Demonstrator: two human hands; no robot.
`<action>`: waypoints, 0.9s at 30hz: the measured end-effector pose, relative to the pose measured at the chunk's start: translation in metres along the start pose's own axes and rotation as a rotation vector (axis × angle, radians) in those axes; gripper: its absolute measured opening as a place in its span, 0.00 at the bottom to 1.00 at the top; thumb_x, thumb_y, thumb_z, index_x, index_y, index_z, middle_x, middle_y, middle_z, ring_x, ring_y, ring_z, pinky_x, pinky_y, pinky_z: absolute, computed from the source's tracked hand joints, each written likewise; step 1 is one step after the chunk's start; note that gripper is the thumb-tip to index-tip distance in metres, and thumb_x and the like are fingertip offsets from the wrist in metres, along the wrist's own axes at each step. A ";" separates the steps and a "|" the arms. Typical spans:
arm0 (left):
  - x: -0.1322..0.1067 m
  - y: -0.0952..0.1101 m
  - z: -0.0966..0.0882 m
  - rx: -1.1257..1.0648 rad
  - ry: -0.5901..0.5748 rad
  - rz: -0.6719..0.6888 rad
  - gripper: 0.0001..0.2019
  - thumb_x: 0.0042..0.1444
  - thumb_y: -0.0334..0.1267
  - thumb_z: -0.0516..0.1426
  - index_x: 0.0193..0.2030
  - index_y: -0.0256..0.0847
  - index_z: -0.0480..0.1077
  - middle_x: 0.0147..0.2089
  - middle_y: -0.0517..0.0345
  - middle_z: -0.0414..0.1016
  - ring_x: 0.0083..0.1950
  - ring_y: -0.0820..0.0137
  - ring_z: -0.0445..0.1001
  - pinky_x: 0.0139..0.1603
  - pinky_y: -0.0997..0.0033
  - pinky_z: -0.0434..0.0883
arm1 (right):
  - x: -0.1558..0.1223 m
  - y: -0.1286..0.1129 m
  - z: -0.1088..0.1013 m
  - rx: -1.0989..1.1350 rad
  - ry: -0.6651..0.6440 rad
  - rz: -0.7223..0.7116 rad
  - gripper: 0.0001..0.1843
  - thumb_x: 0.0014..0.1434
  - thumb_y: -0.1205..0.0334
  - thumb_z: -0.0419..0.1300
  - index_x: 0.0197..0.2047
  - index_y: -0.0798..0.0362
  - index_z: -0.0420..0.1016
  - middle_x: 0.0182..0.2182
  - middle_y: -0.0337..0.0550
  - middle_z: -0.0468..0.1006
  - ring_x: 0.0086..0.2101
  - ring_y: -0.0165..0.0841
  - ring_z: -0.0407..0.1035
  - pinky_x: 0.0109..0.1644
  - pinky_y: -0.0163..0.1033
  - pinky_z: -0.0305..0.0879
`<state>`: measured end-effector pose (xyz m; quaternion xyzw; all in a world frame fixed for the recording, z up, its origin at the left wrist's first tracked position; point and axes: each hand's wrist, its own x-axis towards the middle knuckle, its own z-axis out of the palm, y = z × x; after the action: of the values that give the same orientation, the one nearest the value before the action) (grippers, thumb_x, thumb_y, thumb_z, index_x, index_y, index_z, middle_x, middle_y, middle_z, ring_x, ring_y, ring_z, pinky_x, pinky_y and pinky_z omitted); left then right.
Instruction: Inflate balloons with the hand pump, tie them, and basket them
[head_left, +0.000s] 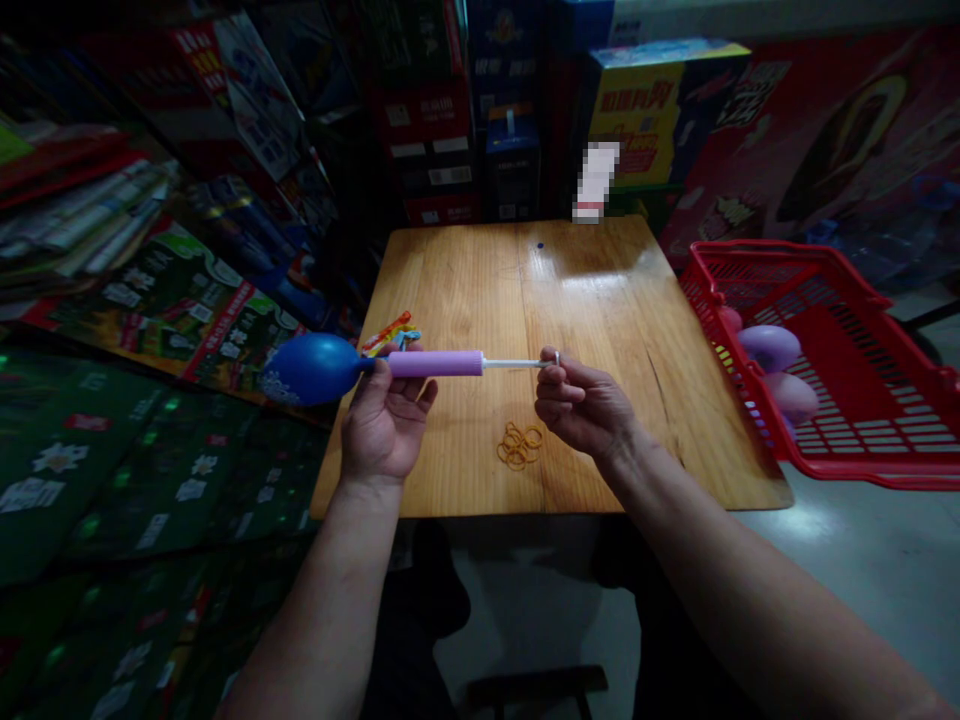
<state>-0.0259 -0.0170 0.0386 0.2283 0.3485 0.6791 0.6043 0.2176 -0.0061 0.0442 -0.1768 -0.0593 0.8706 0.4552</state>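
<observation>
My left hand [386, 415] grips the purple barrel of a hand pump [435, 363], held level above the wooden table [592, 300]. A partly filled blue balloon [311, 368] sits on the pump's left tip, beyond the table's left edge. My right hand [577, 405] pinches the handle of the pump's white rod [517, 363], which is drawn out to the right. A small pile of yellow rubber bands [519, 446] lies on the table just below and between my hands. Some flat coloured balloons [390, 333] lie behind the pump near my left hand.
A red plastic basket [862, 440] stands at the table's right edge and holds inflated purple and pink balloons [772, 348]. Stacked printed boxes [637, 110] rise behind the table. Green and red packaged goods [150, 300] are piled along the left side.
</observation>
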 end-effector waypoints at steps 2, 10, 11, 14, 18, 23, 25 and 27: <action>-0.004 -0.008 0.002 0.006 -0.025 -0.057 0.12 0.60 0.43 0.60 0.50 0.49 0.74 0.54 0.55 0.77 0.54 0.65 0.75 0.49 0.65 0.72 | 0.002 0.010 -0.002 0.004 -0.006 0.035 0.06 0.65 0.69 0.53 0.41 0.56 0.71 0.25 0.34 0.72 0.18 0.19 0.55 0.22 0.26 0.58; -0.001 -0.012 0.004 -0.003 -0.022 -0.100 0.11 0.59 0.42 0.61 0.48 0.44 0.75 0.50 0.53 0.79 0.51 0.67 0.76 0.50 0.67 0.72 | 0.006 0.016 0.000 -0.009 -0.016 0.087 0.05 0.64 0.70 0.54 0.42 0.55 0.71 0.25 0.35 0.72 0.18 0.19 0.56 0.24 0.25 0.59; 0.001 -0.008 0.004 -0.004 -0.013 -0.079 0.11 0.59 0.42 0.61 0.47 0.44 0.75 0.50 0.53 0.79 0.52 0.67 0.76 0.50 0.67 0.72 | 0.004 0.010 0.001 -0.010 -0.016 0.077 0.06 0.65 0.70 0.53 0.42 0.55 0.71 0.25 0.35 0.72 0.18 0.19 0.56 0.23 0.25 0.59; 0.003 0.003 0.001 -0.008 0.018 0.001 0.11 0.59 0.42 0.60 0.48 0.45 0.75 0.50 0.54 0.79 0.54 0.67 0.75 0.48 0.69 0.73 | 0.000 -0.002 0.001 -0.001 -0.024 0.028 0.08 0.66 0.69 0.51 0.41 0.56 0.72 0.25 0.34 0.71 0.18 0.19 0.55 0.22 0.25 0.57; -0.003 -0.004 0.002 0.016 0.003 -0.036 0.12 0.59 0.43 0.61 0.49 0.48 0.74 0.53 0.56 0.78 0.53 0.67 0.76 0.48 0.66 0.73 | 0.001 0.006 0.000 -0.009 -0.005 0.031 0.07 0.65 0.69 0.53 0.41 0.56 0.72 0.24 0.34 0.71 0.17 0.19 0.54 0.22 0.26 0.57; -0.008 -0.021 0.007 0.003 -0.031 -0.115 0.12 0.58 0.44 0.61 0.49 0.46 0.74 0.52 0.54 0.78 0.52 0.67 0.76 0.49 0.65 0.72 | 0.008 0.026 -0.001 -0.014 -0.020 0.068 0.05 0.64 0.69 0.56 0.42 0.55 0.71 0.25 0.34 0.72 0.18 0.19 0.56 0.23 0.26 0.59; -0.005 -0.019 0.007 0.000 -0.030 -0.108 0.11 0.59 0.42 0.61 0.48 0.45 0.75 0.51 0.53 0.79 0.51 0.67 0.76 0.49 0.67 0.72 | 0.009 0.023 0.000 -0.018 -0.012 0.074 0.05 0.64 0.69 0.55 0.42 0.55 0.71 0.25 0.35 0.72 0.18 0.19 0.56 0.23 0.25 0.59; -0.001 -0.012 0.005 0.000 -0.024 -0.089 0.10 0.59 0.41 0.60 0.47 0.44 0.75 0.50 0.53 0.79 0.51 0.67 0.76 0.49 0.68 0.72 | 0.007 0.014 0.001 -0.023 -0.011 0.070 0.06 0.65 0.69 0.54 0.42 0.56 0.71 0.25 0.35 0.72 0.18 0.19 0.56 0.23 0.25 0.59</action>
<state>-0.0142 -0.0163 0.0334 0.2206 0.3508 0.6489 0.6381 0.2027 -0.0088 0.0394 -0.1795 -0.0656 0.8863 0.4219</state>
